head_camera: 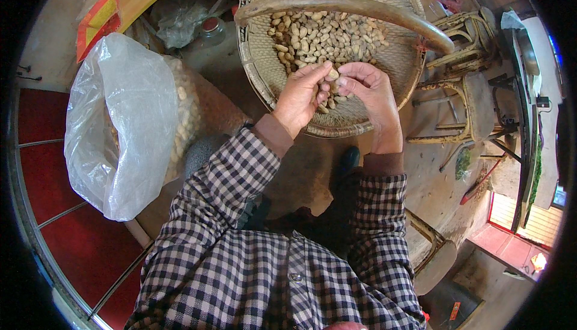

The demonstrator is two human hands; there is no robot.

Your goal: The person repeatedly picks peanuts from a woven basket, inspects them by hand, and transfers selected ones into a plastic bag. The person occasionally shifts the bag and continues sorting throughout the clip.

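Observation:
Above a woven basket [401,71], my left hand [299,98] pinches an unshelled peanut [333,74] between thumb and forefinger. Its other fingers curl beneath, near more peanuts. From the other side, my right hand [376,91] brings thumb and forefinger against the same peanut's edge; whether they grip it or something tiny is hidden. A pile of unshelled peanuts [324,34] covers much of the basket floor, some lying just below my hands. The basket's curved wooden handle [342,3] arches across the far side of the pile.
At left stands an open translucent plastic bag [139,91] with peanuts inside. A lidded glass jar [212,29] is beyond it. Worn metal-framed stools [478,104] stand at right, with another stool [435,267] nearer. A long table [525,118] runs along the right.

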